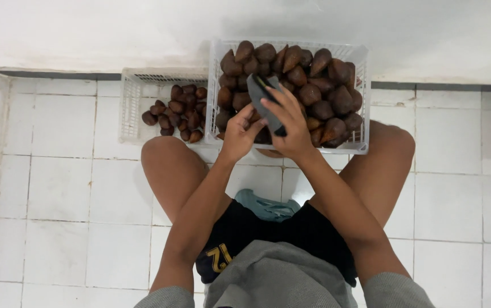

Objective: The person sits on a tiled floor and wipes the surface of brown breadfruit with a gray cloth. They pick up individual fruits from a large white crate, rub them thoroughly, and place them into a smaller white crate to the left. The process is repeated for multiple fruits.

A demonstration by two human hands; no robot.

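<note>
Full fruit crate (362, 102) ahead, smaller crate (131, 105) left, bare tiles (57, 188) either side.

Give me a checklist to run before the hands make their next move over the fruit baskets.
1. Right hand grips the dark flat tool: ok.
2. Left hand holds a fruit: cannot tell, fingers curl over the basket edge and hide what is under them.
3. Large white basket of brown scaly fruit sits within reach between the knees: ok.
4. Small white basket has room left: ok, only its right part holds fruit.
5. Tool's edge points away from the left hand: cannot tell.
</note>
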